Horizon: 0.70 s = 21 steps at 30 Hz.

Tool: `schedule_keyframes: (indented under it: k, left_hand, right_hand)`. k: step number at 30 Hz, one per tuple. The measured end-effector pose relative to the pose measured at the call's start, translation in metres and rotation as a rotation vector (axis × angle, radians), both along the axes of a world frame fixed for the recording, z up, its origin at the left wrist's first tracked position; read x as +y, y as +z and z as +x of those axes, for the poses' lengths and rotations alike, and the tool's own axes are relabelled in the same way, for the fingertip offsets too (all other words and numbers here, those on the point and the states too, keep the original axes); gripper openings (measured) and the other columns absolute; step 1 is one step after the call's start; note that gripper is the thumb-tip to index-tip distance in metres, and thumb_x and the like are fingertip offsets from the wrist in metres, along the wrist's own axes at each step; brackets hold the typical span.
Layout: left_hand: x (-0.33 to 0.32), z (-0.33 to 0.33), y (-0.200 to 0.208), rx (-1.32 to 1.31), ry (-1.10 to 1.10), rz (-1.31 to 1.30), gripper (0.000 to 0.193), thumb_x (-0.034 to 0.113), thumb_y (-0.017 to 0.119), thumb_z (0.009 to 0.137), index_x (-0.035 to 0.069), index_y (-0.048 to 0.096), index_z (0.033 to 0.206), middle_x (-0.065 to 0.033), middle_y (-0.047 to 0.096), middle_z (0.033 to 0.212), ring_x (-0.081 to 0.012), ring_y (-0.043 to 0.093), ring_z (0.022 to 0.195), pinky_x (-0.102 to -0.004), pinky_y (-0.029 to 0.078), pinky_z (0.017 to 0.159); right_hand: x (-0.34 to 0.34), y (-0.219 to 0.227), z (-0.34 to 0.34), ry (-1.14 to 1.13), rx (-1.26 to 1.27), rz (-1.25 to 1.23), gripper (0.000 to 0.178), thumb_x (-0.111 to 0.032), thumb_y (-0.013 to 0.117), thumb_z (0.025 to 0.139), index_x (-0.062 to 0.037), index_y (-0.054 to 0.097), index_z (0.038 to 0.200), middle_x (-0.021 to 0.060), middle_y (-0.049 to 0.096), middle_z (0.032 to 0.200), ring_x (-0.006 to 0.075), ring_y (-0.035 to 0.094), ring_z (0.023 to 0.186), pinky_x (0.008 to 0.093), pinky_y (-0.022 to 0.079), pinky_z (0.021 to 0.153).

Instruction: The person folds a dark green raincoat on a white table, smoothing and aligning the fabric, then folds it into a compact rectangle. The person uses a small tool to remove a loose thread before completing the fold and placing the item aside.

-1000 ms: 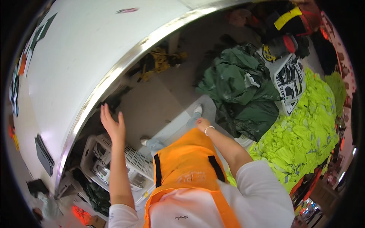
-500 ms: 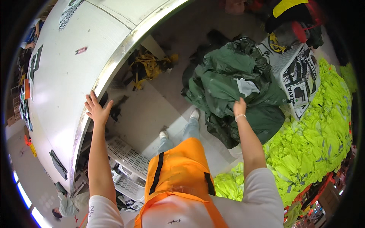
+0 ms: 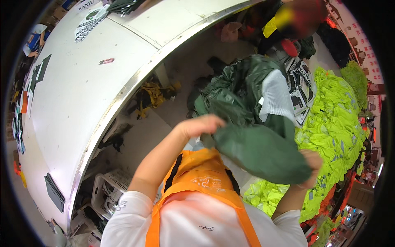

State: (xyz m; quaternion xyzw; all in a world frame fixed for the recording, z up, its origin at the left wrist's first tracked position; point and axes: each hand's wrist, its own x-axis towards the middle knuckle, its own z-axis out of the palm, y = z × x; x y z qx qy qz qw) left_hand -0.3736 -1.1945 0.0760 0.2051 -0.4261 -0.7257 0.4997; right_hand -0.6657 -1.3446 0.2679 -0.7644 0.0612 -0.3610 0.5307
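Note:
A dark green rain garment (image 3: 259, 148) of thin, slightly shiny cloth is stretched between my two hands, in front of the orange apron. My left hand (image 3: 205, 124), a little blurred, is closed on its left edge. At its right end, my right hand (image 3: 312, 164) grips the cloth, with part of the fingers hidden by it. More dark green garments (image 3: 230, 86) lie heaped just beyond, and a white mesh lining (image 3: 277, 94) shows among the folds. I cannot make out where the held piece ends and the heap begins.
A white table (image 3: 82, 94) with a curved-looking edge runs along my left. Bright yellow-green garments (image 3: 329, 131) are piled to my right. Printed plastic packets (image 3: 299, 88) lie beyond the green heap. A white basket (image 3: 103, 193) and yellow straps (image 3: 153, 94) are below the table edge.
My left hand has left the table edge and come across to the green cloth. My right hand has drawn the garment toward me and to the right. The mesh lining shows more.

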Motion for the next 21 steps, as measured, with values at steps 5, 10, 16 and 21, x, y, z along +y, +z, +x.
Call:
schedule_keyframes:
  k: [5,10,16,21]
  left_hand:
    - [0.051,-0.075,0.208,-0.636,0.094,-0.193,0.055,0.038,0.062,0.085,0.001,0.052,0.125,-0.0147,0.056,0.123,-0.0255,0.053,0.113,-0.0347,0.042,0.097]
    - [0.084,-0.026,0.23,-0.669,1.223,-0.167,0.028,0.01,0.051,0.092,0.001,0.057,0.118,-0.0119,0.06,0.119,-0.0239,0.055,0.11,-0.0328,0.041,0.097]
    - [0.075,-0.007,0.23,-1.03,1.596,-0.835,0.046,0.014,0.066,0.072,0.007,0.054,0.116,-0.0135,0.057,0.11,-0.0311,0.057,0.1,-0.0414,0.046,0.086]
    - [0.122,-0.019,0.251,-0.993,1.404,-0.732,0.084,0.025,0.069,0.073,0.013,0.026,0.143,-0.0225,0.023,0.146,-0.0429,0.044,0.116,-0.0389,0.04,0.098]
  right_hand:
    - [-0.034,0.069,0.045,-0.08,0.008,-0.125,0.051,-0.043,0.04,0.092,-0.0017,0.05,0.12,0.011,0.055,0.12,0.0206,0.052,0.107,0.0335,0.039,0.093]
    - [0.007,0.129,0.17,-0.237,0.226,-0.499,0.065,-0.04,0.053,0.089,-0.0001,0.038,0.138,0.0121,0.052,0.13,0.0226,0.048,0.119,0.0356,0.038,0.098]
    - [0.145,0.107,0.22,0.079,-0.157,-0.69,0.066,-0.007,0.064,0.074,0.0017,0.037,0.133,0.0137,0.045,0.132,0.0222,0.052,0.112,0.0333,0.04,0.097]
    - [0.091,0.112,0.256,0.213,-0.018,0.093,0.064,-0.026,0.064,0.087,-0.0034,0.034,0.139,0.0171,0.043,0.134,0.0218,0.046,0.121,0.0384,0.034,0.106]
